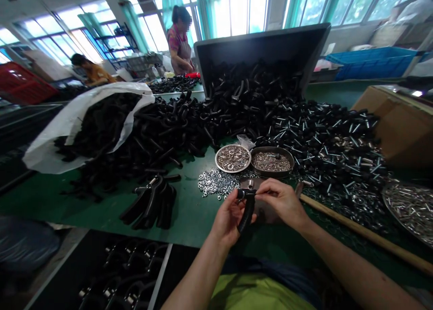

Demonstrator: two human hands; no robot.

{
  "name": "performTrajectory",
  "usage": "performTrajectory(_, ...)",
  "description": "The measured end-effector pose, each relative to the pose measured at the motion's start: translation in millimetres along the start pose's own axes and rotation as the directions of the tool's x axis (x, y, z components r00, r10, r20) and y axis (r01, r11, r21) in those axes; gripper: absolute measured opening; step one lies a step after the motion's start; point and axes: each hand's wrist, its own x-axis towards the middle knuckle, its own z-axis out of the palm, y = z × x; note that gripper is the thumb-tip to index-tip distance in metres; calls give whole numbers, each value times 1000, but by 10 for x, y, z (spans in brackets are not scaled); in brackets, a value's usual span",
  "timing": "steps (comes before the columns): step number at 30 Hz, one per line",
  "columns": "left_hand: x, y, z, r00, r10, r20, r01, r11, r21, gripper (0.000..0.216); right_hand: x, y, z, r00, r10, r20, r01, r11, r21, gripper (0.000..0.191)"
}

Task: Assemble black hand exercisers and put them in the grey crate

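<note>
My left hand (223, 220) is wrapped round a black T-shaped handle (248, 213), its curved grip pointing down and its short crosspiece on top. At the right end of the crosspiece, the thumb and fingers of my right hand (282, 202) are pinched together; any small part between them is hidden. Just behind the handle, a short metal cylinder (251, 184) stands on a dark metal plate (265, 211). Loose shiny nuts (213, 183) lie beyond my left hand. Behind them are a round dish (233, 171) and an oval tin (273, 173) of small metal parts.
Black handles (176, 125) spill from a tilted grey bin (264, 42) and a white sack (50, 143). Black-headed bolts (324, 134) cover the right side. A wooden shaft (365, 233) lies near my right arm. Several handles (152, 206) lie grouped at left. Two people sit or stand beyond.
</note>
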Motion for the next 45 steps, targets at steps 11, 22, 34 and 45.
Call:
performTrajectory(11,272,86,-110,960,187,208,-265,376,888,51,101,370,-305,795,-276,540,591,555,-586,19)
performTrajectory(22,336,-135,-284,797,205,568,-367,-583,725,63,-247,602,-754,916,-144,374,400,372,-837,22)
performTrajectory(34,388,-175,-258,831,315,458,-226,-561,796,56,-767,638,-1131,955,269,-128,-190,219,-957,33)
performTrajectory(45,383,-175,-250,831,325,451,-229,-539,810,59,-513,12,-515,975,170,145,-14,695,-719,30)
